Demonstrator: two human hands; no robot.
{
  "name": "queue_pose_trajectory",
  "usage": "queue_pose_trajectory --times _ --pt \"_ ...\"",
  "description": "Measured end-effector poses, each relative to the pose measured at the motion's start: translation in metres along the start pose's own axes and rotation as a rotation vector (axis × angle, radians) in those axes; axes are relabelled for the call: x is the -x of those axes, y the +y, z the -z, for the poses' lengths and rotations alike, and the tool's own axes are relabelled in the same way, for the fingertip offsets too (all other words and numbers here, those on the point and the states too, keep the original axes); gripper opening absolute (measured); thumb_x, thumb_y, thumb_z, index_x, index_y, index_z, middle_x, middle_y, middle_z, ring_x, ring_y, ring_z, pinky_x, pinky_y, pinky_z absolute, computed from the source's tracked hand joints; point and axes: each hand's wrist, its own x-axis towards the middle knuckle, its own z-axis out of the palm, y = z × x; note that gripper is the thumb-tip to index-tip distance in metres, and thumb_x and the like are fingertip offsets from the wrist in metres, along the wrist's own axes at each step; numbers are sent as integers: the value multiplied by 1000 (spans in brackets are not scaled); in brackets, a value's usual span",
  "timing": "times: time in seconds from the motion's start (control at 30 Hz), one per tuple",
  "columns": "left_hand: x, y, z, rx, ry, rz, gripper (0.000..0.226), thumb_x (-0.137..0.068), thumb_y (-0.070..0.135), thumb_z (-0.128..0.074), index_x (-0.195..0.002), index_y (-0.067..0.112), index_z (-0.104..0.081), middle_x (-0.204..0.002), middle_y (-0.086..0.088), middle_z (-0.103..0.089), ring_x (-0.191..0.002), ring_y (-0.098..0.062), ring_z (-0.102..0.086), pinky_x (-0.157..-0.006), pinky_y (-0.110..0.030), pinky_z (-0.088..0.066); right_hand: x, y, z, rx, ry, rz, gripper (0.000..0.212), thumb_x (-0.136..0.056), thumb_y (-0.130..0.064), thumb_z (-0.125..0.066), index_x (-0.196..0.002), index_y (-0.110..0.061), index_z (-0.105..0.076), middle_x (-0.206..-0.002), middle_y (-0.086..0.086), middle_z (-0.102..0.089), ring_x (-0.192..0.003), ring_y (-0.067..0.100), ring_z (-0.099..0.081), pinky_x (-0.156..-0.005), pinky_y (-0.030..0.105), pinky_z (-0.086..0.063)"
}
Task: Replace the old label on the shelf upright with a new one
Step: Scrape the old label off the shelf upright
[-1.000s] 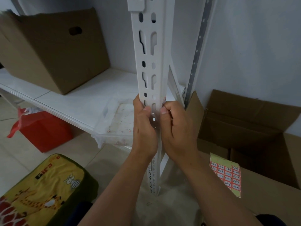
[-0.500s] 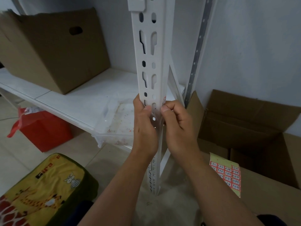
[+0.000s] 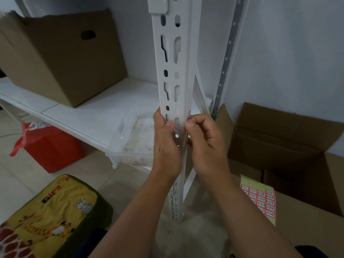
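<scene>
Steadying the upright [image 3: 172, 71] with the left hand [image 3: 166, 144], fingers curling round its left edge and thumb pressing on the front face. The right hand [image 3: 205, 140] is working at the right edge of the upright, thumb and curled fingers seemingly pinching at the old label [image 3: 189, 114], which is peeking out as a scrap of red and white just above the thumb. Most of that label is sitting on the side face, turned away, so I can't tell how much is lifted.

Handling-wise, it's thin paper stuck to painted metal, so it's probably going to tear rather than peel whole. Best bet is catching a corner with a nail and pulling slowly, close to the surface. The upright itself looks stiff and won't give.

New labels are waiting on the sheet [image 3: 259, 198], lying on a box [image 3: 297, 220] down to the right of the upright; its lower edge is hard to read.
</scene>
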Motion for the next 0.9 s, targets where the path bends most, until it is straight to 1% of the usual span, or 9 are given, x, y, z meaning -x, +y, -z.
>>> queue_pose_trajectory --times 0.1,0.2,0.23,0.3,0.33,0.53,0.67,0.77,0.9 --pt "1 -1 -1 -20 14 1 39 -89 25 -28 -118 5 -45 -94 0 -60 -83 -4 -59 -71 -20 -51 -1 -2 2 -16 8 -41 17 -97 -14 -51 -82 -7 -56 -78 12 -58 -68 17 -55 -62 31 -49" --pt "1 0 -2 -12 33 12 43 -89 26 -28 -122 4 -44 -97 1 -62 -86 -6 -61 -74 -22 -52 -1 -4 1 -20 28 -64 18 -96 -15 -52 -81 -7 -57 -80 11 -60 -70 26 -58 -64 30 -49" --pt "2 0 -3 -15 37 15 45 -89 27 -29 -124 4 -44 -99 0 -62 -88 -7 -61 -74 -22 -52 -1 -4 1 -18 35 -71 18 -96 -15 -52 -80 -7 -58 -78 8 -61 -71 23 -60 -63 25 -49" --pt "2 0 -4 -23 50 18 47 -88 27 -29 -126 4 -43 -99 0 -62 -87 -6 -61 -73 -21 -52 -2 -5 0 -31 45 -91 19 -95 -15 -53 -78 -8 -59 -73 -2 -63 -68 5 -61 -59 14 -49" --pt "2 0 -5 -23 51 17 47 -88 27 -29 -127 4 -43 -99 -1 -61 -87 -6 -61 -73 -20 -52 -2 -6 -1 -39 51 -102 19 -94 -14 -53 -78 -8 -60 -72 -4 -63 -67 1 -60 -58 13 -49" --pt "3 1 -8 -7 67 11 50 -87 27 -29 -125 -1 -40 -94 -1 -58 -79 -1 -60 -64 -15 -50 -4 -9 -2 -99 80 -176 19 -92 -13 -54 -77 -5 -63 -74 0 -64 -69 1 -61 -59 11 -51" --pt "4 1 -8 -23 65 6 45 -86 28 -29 -121 2 -41 -95 -2 -57 -82 -5 -60 -65 -15 -50 -6 -10 0 -195 73 -258 18 -90 -9 -55 -76 0 -63 -70 3 -66 -67 3 -63 -56 11 -52" --pt "4 0 -8 -28 67 -7 50 -86 28 -28 -125 -2 -39 -97 -6 -55 -84 -7 -58 -68 -15 -50 -7 -11 2 -276 60 -316 17 -89 -6 -56 -78 4 -63 -73 4 -68 -65 4 -64 -54 11 -51" --pt "3 0 -6 -12 50 -10 45 -88 26 -28 -122 -1 -41 -95 -5 -56 -83 -8 -57 -70 -18 -50 -7 -14 4 -546 -15 -416 19 -90 -2 -53 -75 0 -65 -72 3 -71 -65 8 -69 -58 17 -54"
